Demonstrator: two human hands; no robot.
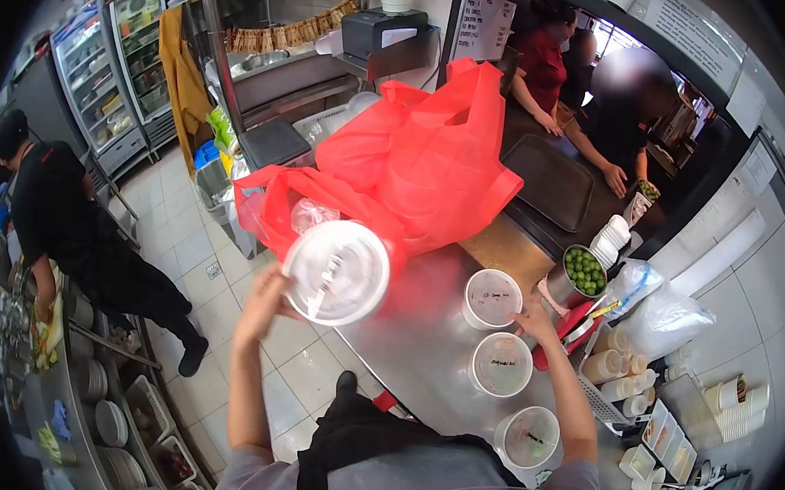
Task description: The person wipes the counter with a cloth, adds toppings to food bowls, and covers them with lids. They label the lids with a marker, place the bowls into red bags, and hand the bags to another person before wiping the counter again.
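My left hand (266, 302) grips a large round white tub (340, 273) by its left side, with a label strip on its lid. The tub is held up in front of a red carrier bag (439, 171) on the counter. My right hand (537, 322) has its fingers on the right side of a smaller lidded container (493, 298) with writing on its lid. Below it on the steel counter stand a second lidded container (502, 364) and a third lidded container (526, 436), both marked with writing. A clear plastic bag (313, 215) shows at the red bag's opening.
A metal pot of limes (584, 272) and a basket of bottles (615, 374) stand at the right. A dark tray (544, 181) lies on the pass, with people behind it. One person in black (76, 214) works at the left counter.
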